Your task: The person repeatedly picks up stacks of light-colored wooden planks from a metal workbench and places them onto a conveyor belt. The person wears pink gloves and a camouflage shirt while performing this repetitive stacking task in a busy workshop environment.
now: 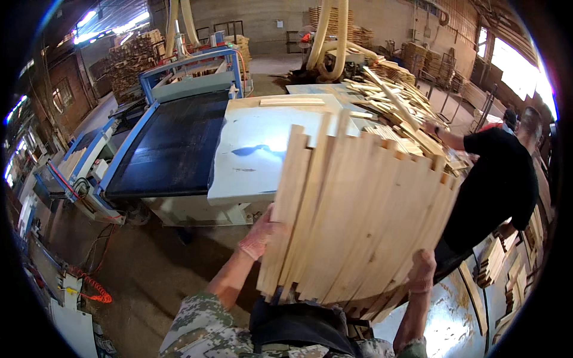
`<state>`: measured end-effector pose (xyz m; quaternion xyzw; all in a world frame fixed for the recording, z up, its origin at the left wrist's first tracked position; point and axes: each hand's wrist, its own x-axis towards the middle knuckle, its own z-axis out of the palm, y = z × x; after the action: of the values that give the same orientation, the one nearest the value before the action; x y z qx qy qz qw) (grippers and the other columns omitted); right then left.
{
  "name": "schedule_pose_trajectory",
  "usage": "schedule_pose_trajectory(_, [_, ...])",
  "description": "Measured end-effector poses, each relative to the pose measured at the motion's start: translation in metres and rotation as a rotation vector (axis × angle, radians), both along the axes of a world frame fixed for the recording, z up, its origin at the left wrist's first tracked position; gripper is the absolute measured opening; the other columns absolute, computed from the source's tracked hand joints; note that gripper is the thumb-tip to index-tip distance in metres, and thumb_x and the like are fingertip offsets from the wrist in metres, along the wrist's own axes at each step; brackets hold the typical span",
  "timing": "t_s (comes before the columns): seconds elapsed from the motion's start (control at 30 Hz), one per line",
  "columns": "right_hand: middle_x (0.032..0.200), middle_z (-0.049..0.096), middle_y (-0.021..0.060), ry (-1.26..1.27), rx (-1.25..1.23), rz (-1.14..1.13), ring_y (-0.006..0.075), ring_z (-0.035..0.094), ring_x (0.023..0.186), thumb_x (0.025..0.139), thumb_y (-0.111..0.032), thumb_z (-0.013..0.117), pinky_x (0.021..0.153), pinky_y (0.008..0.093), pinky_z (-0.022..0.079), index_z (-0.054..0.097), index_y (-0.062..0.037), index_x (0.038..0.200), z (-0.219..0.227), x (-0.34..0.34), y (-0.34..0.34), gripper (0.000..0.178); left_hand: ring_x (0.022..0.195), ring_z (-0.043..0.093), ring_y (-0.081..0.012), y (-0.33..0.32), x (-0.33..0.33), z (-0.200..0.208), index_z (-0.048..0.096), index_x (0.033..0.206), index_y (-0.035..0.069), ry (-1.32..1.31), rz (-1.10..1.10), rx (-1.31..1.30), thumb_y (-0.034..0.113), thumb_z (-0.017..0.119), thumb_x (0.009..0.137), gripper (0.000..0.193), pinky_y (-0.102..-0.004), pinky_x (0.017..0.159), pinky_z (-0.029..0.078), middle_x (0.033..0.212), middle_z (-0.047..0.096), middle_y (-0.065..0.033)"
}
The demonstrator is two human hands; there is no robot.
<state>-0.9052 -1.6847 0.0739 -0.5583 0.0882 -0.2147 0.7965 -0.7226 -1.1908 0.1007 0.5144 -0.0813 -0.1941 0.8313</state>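
You gripped the fanned stack of wooden slats (358,215) with your left hand (261,234) and right hand (421,269), both grasping its edges. The uneven boards could have slipped apart, judging by their splay.

My slats (358,209): bare pale wood, matt, sawn grain | my gloves (258,235): pinkish knit cloth | my sleeve (200,328): camouflage cloth | table (256,149): white, smooth, worn, faint sheen | conveyor belt (173,146): black, matt | frame (128,140): blue painted metal

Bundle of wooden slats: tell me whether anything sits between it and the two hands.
Nothing visible does. The left hand presses the left edge of the bundle of wooden slats, and the right hand grips its lower right edge directly.
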Motion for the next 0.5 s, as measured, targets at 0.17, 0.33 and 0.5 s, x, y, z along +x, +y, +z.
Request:
schedule_pose_trajectory(0.17, [0.116, 0.071, 0.003, 0.035, 0.034, 0.293, 0.0176, 0.066, 0.103, 0.087, -0.028, 0.073, 0.093, 0.0328, 0.051, 0.065, 0.0056, 0.133, 0.008, 0.146, 0.085, 0.057, 0.117, 0.068, -0.0237, 0.1, 0.028, -0.007, 0.059, 0.148, 0.007, 0.061, 0.155, -0.055, 0.018, 0.077, 0.082, 0.07, -0.0404, 0.097, 0.058, 0.13, 0.069, -0.0068])
schedule_pose_trajectory(0.33, [0.129, 0.065, 0.0097, 0.126, 0.164, 0.462, 0.0205, 0.06, 0.12, 0.086, -0.029, 0.082, 0.111, 0.0373, 0.045, 0.053, 0.0089, 0.145, -0.005, 0.263, 0.127, 0.076, 0.11, 0.073, -0.0302, 0.144, 0.088, -0.006, 0.06, 0.142, -0.001, 0.186, 0.277, 0.033, 0.029, 0.083, 0.079, 0.074, -0.0482, 0.096, 0.063, 0.125, 0.072, -0.0148])
schedule_pose_trajectory(0.5, [0.13, 0.063, 0.0131, 0.249, 0.234, 0.531, 0.0218, 0.062, 0.12, 0.089, -0.025, 0.082, 0.116, 0.0365, 0.045, 0.042, 0.0081, 0.15, -0.016, 0.367, 0.154, 0.08, 0.113, 0.073, -0.0334, 0.157, 0.185, -0.017, 0.059, 0.142, -0.002, 0.318, 0.216, 0.004, 0.033, 0.086, 0.078, 0.077, -0.0517, 0.099, 0.062, 0.128, 0.072, -0.0166])
